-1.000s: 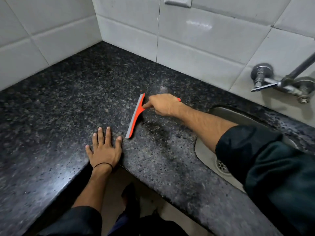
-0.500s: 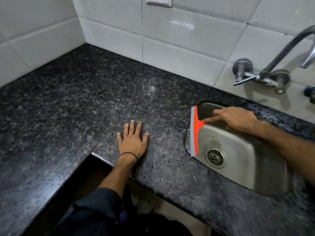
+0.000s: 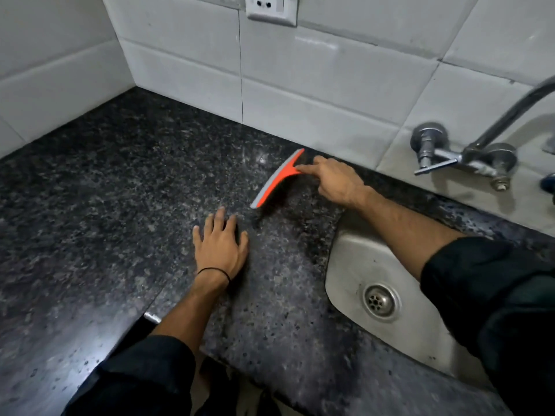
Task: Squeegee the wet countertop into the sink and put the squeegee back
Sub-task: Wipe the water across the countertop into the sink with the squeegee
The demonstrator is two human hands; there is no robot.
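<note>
Half a second ago your right hand (image 3: 338, 183) had the orange squeegee with the grey rubber blade (image 3: 277, 179) over the left rim of the stainless steel sink (image 3: 348, 265); now you have carried it back out onto the black speckled granite tabletop (image 3: 120, 205), close to the white tiled wall (image 3: 315, 94). That reads as one stroke finished and the next being set up, so the task is mid-way, with more passes likely before the tool goes back. Your right fingers (image 3: 306, 169) are clamped on the squeegee's handle, forefinger stretched along it, the blade lying just beyond their tips. Your left hand (image 3: 220, 246) rests flat, fingers spread and holding nothing, near the blade's lower end. Compared with a second ago, the blade starts nearer the wall.
</note>
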